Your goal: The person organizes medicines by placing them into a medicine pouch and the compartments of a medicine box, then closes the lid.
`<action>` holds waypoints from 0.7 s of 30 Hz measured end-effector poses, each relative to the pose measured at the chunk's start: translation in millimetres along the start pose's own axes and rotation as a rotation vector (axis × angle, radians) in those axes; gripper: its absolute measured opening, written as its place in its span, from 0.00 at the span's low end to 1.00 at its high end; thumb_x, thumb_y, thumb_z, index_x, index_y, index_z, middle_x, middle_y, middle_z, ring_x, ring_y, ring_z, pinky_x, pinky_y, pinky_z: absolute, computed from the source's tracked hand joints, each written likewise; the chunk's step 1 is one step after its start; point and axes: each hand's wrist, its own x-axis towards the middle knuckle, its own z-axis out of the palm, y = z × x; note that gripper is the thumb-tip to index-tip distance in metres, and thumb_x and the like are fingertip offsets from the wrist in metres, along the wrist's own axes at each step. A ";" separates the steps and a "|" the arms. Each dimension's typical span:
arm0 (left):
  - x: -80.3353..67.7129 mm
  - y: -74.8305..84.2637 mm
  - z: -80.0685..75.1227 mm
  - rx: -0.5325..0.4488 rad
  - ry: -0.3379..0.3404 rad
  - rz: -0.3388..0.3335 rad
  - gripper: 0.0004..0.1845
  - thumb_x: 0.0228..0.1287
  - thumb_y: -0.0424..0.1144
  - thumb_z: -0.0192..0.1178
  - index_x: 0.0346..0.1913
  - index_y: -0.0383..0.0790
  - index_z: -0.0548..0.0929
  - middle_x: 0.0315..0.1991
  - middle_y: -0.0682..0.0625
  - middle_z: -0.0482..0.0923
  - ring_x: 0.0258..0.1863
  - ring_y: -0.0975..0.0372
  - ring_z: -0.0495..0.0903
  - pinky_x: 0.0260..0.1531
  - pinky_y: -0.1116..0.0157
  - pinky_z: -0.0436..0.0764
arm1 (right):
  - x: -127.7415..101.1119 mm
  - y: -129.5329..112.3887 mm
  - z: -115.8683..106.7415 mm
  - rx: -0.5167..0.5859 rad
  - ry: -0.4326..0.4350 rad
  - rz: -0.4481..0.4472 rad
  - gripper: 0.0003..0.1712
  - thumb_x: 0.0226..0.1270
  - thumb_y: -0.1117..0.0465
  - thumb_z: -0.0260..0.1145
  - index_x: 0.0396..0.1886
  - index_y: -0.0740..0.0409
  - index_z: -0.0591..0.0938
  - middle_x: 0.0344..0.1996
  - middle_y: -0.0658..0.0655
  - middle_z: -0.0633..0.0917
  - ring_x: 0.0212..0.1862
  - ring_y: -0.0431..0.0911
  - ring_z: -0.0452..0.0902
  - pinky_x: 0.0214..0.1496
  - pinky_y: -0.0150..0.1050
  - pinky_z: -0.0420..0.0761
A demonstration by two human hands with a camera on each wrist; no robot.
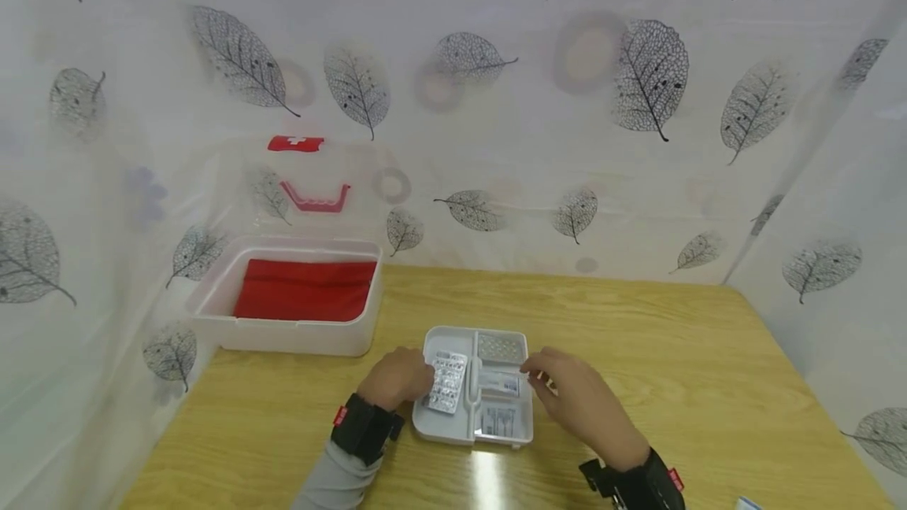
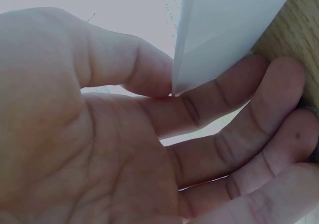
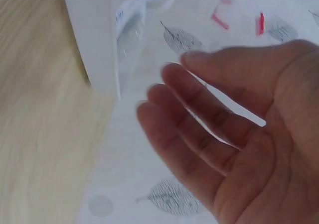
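Note:
A white divided medicine box (image 1: 453, 429) lies open on the table. A silver blister pack (image 1: 448, 384) slants across its large left compartment. Down the right side, small compartments hold a pale dotted sheet (image 1: 499, 349), a white printed packet (image 1: 499, 384) and a clear packet (image 1: 498, 420). My left hand (image 1: 397, 378) grips the box's left wall; the left wrist view shows thumb and forefinger (image 2: 219, 102) pinching its edge. Just off the right side is my right hand (image 1: 574, 392), its fingers loosely bent, with nothing held, as the right wrist view shows beside the box wall (image 3: 94, 35).
At the back left stands a translucent white bin (image 1: 298, 337) with a red cloth item (image 1: 308, 290) inside. Behind it is a clear lid with a red handle (image 1: 316, 201). A leaf-print curtain (image 1: 510, 140) borders the wooden table (image 1: 638, 345). A small blue-white item (image 1: 747, 504) lies front right.

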 end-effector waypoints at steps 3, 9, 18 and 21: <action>0.1 1.1 -0.8 0.000 -0.004 -0.010 0.14 0.70 0.40 0.53 0.29 0.34 0.79 0.21 0.48 0.69 0.20 0.58 0.69 0.21 0.64 0.65 | -15.5 5.5 -15.4 -0.014 -0.027 0.012 0.10 0.63 0.64 0.74 0.42 0.48 0.87 0.36 0.40 0.82 0.38 0.37 0.80 0.39 0.33 0.80; -2.9 3.3 -2.8 0.008 0.000 -0.002 0.14 0.69 0.39 0.53 0.28 0.34 0.79 0.20 0.48 0.69 0.20 0.59 0.68 0.21 0.64 0.64 | -53.3 17.4 -36.8 -0.070 -0.095 0.112 0.10 0.63 0.59 0.75 0.42 0.42 0.86 0.39 0.37 0.82 0.40 0.38 0.81 0.38 0.33 0.80; -4.2 1.8 -3.3 0.005 0.018 0.066 0.15 0.69 0.38 0.52 0.25 0.36 0.78 0.19 0.49 0.67 0.19 0.59 0.66 0.20 0.64 0.63 | -121.0 94.9 -56.7 -0.069 -0.297 0.452 0.26 0.63 0.49 0.74 0.57 0.54 0.82 0.46 0.50 0.83 0.42 0.48 0.82 0.34 0.43 0.81; -4.5 1.4 -4.2 0.012 0.023 0.081 0.15 0.69 0.38 0.52 0.23 0.37 0.77 0.19 0.49 0.67 0.18 0.60 0.65 0.19 0.64 0.63 | -149.6 132.8 -59.7 -0.033 -0.354 0.567 0.33 0.67 0.47 0.70 0.59 0.70 0.77 0.43 0.60 0.81 0.40 0.52 0.80 0.35 0.48 0.82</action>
